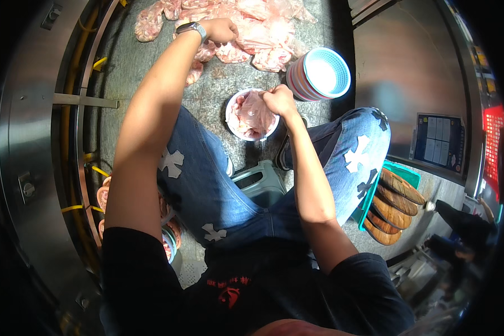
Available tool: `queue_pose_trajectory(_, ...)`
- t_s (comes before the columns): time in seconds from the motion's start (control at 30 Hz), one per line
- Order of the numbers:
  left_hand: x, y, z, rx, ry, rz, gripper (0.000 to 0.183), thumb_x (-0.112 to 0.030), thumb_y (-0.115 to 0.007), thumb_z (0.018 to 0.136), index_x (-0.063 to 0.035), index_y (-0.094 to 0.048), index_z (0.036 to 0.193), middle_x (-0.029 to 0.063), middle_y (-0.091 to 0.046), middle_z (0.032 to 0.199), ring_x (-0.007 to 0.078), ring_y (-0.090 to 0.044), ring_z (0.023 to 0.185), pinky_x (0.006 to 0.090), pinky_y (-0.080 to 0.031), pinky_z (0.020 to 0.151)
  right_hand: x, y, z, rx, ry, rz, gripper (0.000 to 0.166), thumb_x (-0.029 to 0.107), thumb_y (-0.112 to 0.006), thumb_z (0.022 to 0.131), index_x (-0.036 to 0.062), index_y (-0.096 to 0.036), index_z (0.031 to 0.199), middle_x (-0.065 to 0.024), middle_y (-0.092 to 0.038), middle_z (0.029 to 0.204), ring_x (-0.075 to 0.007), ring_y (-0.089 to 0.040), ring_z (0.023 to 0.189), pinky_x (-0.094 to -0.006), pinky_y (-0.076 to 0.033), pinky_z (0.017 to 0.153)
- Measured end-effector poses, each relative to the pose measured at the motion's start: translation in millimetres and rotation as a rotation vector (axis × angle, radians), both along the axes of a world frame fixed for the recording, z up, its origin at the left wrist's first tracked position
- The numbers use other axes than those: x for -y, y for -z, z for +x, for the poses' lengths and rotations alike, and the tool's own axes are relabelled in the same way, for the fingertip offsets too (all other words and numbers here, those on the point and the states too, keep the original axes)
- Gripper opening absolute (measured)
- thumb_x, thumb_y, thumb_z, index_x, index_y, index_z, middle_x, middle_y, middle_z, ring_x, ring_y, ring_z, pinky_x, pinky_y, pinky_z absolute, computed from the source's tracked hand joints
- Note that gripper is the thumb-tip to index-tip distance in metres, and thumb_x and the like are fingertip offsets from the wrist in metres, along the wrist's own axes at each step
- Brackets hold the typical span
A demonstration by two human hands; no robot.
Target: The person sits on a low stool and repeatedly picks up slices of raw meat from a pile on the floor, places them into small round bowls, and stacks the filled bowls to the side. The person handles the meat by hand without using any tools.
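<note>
My left hand (223,31), with a watch on its wrist, is over a pile of clear plastic bags of raw meat (260,35) on the floor. Its fingers are curled, and whether they grip a bag is hidden. A round, white-rimmed container (231,126) stands on the floor between my feet, with pink raw meat in a clear plastic bag (252,115) in it. At the container's upper right edge, my right hand (277,100) pinches the bag's plastic. Just beyond that hand leans a stack of round plastic baskets (306,75), a light blue one on top.
A green plastic stool (262,180) is between my legs. Wooden boards (392,206) stand in a green basket (367,201) by my right knee. Steel cabinets (407,80) flank both sides. More baskets of meat (170,243) are at lower left. People (458,243) are at far right.
</note>
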State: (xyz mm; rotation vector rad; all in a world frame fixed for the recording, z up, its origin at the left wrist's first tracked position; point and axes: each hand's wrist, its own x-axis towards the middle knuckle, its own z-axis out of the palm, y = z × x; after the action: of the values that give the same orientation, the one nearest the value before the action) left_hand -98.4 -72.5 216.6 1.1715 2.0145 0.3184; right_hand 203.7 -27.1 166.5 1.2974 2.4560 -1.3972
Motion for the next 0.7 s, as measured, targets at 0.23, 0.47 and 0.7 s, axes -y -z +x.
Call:
queue_pose_trajectory(0.23,4,-24,16,0.001,-0.017,-0.059,0.029,-0.023,-0.061,0.095,-0.0109,-0.067,0.120,0.0024,-0.069,0.087,0.0124,-0.066,0.070,0.0307,-0.049,0.053,-14,-24,-3,-0.195,0.170,-0.357,0.028,0.014,-0.065,0.089,0.0001,-0.066,0.064,-0.0041,-0.059,0.057,-0.0101,-0.049,0.047,-0.0291,-0.037,0.045)
queue_pose_trajectory(0.47,0,-39,41,0.087,0.191,-0.139,0.059,-0.024,-0.074,0.084,-0.0209,-0.057,0.141,0.0092,-0.067,0.116,0.0162,-0.066,0.098,0.0349,-0.054,0.073,-15,-53,0,-0.272,0.208,-0.591,0.027,0.015,-0.059,0.090,0.0003,-0.061,0.068,-0.0039,-0.052,0.053,-0.0113,-0.043,0.039,-0.0279,-0.029,0.037)
queue_pose_trajectory(0.7,-4,52,94,0.347,0.428,-0.110,0.060,-0.029,-0.082,0.082,-0.0131,-0.059,0.135,0.0143,-0.063,0.129,0.0187,-0.060,0.113,0.0344,-0.052,0.094,-24,-78,2,-0.451,0.225,-0.638,0.028,0.018,-0.060,0.095,0.0015,-0.064,0.073,-0.0034,-0.055,0.056,-0.0105,-0.046,0.043,-0.0259,-0.035,0.042)
